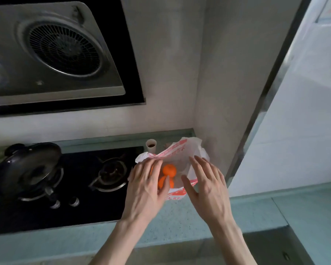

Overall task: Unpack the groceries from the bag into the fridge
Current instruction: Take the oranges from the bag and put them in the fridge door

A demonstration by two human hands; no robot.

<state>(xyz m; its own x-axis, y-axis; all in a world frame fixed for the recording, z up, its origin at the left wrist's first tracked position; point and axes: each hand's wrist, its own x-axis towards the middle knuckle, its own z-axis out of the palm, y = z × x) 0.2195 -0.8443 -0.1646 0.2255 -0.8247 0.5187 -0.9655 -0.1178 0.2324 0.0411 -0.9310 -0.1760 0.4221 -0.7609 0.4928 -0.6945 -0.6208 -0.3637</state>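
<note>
Two oranges [169, 170] lie inside the open plastic bag [182, 150] on the table [180, 222], just beyond the left hand [147, 185], whose spread fingers [157, 167] touch the rim; the right hand [206, 188] hovers open alongside.

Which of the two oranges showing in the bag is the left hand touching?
The nearer, lower orange: the left hand has its thumb across it. The orange above sits clear of both hands.

A single head-worn wide-angle camera looks forward and steeply down, close over the near table [176, 224] edge, stove [69, 188] at left, wall corner far, white fridge [304, 121] at right.
</note>
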